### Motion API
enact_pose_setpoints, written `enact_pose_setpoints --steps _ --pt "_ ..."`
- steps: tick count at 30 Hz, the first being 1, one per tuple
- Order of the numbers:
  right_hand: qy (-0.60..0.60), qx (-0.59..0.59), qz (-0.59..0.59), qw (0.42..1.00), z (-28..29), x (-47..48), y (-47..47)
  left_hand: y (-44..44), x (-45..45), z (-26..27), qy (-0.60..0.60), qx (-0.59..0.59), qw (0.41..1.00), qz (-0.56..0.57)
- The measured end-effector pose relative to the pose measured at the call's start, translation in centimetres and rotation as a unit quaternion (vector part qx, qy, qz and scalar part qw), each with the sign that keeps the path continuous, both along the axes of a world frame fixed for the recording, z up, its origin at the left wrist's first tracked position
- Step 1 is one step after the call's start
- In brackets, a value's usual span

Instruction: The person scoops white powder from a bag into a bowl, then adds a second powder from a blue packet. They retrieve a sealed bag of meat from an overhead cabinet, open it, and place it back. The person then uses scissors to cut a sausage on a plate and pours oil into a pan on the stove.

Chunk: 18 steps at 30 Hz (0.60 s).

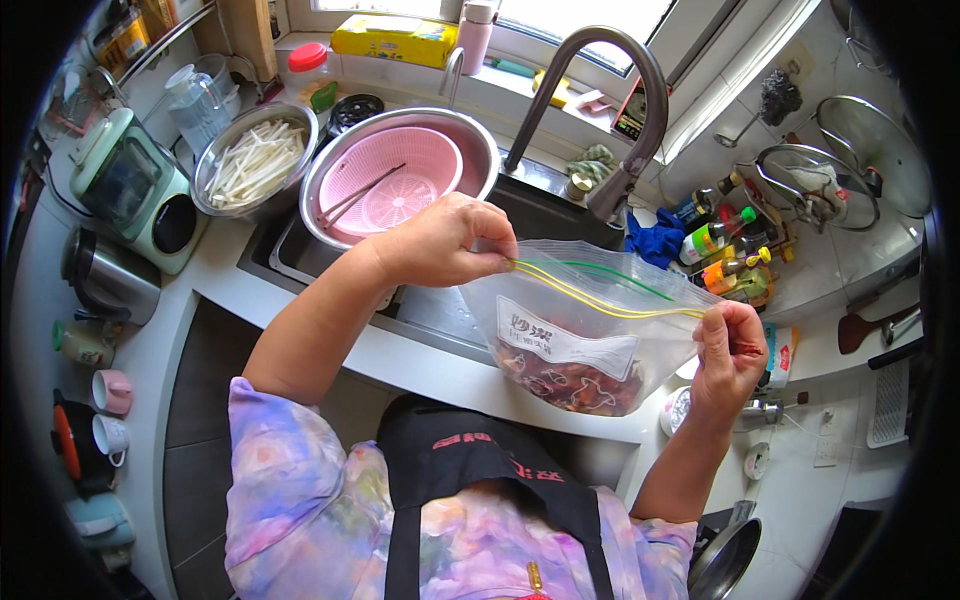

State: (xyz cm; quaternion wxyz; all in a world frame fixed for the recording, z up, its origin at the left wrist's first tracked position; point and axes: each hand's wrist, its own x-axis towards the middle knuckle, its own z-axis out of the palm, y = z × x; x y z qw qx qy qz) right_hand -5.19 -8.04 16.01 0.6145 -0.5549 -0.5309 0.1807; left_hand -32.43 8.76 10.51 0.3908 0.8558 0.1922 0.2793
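Observation:
Between my hands hangs a clear zip-seal bag [559, 330] with dark reddish-brown pieces of food in its lower part. Its yellow and green zip lines bow apart, so the mouth looks at least partly unsealed. My left hand [461, 244] pinches the upper left corner between thumb and fingers. At the upper right corner, my right hand [727, 352] grips the edge, and a dark red smear marks a finger. The bag is over the front edge of the sink [442, 311] and the white counter [375, 349], hiding part of both.
A steel basin [484, 150] holds a pink colander [420, 180] with chopsticks [360, 196] across it. Left of it is a steel bowl of white strips [259, 161]. A dark faucet [592, 37] arches over the sink. Bottles [712, 244] and a blue cloth [656, 236] stand at the right.

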Motion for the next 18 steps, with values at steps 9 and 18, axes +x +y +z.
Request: enact_pose_setpoints --steps 9,18 --pt "0.005 0.004 0.008 1.0 -0.1 -0.1 0.1 -0.6 0.9 0.9 0.01 0.053 0.998 0.024" --pt "0.004 -0.001 -0.001 1.0 -0.1 -0.1 -0.1 -0.4 1.8 0.8 -0.021 0.097 0.995 0.026"
